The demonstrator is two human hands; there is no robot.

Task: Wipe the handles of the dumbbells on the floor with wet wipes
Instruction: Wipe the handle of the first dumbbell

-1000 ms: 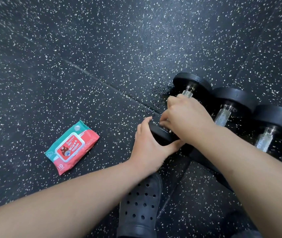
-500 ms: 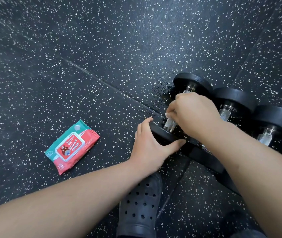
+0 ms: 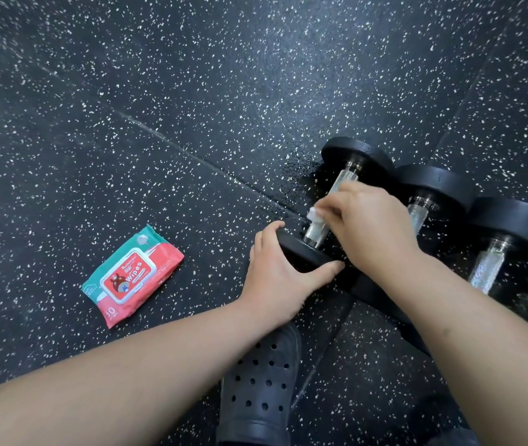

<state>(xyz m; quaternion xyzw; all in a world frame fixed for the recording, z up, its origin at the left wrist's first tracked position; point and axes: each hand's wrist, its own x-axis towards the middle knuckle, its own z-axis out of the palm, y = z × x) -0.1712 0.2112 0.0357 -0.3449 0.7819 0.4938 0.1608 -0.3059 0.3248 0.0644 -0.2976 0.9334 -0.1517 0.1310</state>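
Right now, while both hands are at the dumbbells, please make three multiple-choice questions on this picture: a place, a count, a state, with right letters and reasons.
1. Where does the red and teal plastic pack of wet wipes lie?
A) on the speckled black rubber floor, left of the left hand
B) on a shelf
C) against a wall
2. How many black round-headed dumbbells with knurled metal handles show?
A) one
B) three
C) five
3. What does the right hand do?
A) hangs idle
B) holds a white wet wipe on the leftmost dumbbell's handle
C) lifts the pack
Key: 1 A, the pack lies flat on the floor, apart from the hands. 2 B, three handles stand side by side. 3 B, the wipe peeks out under its fingers.
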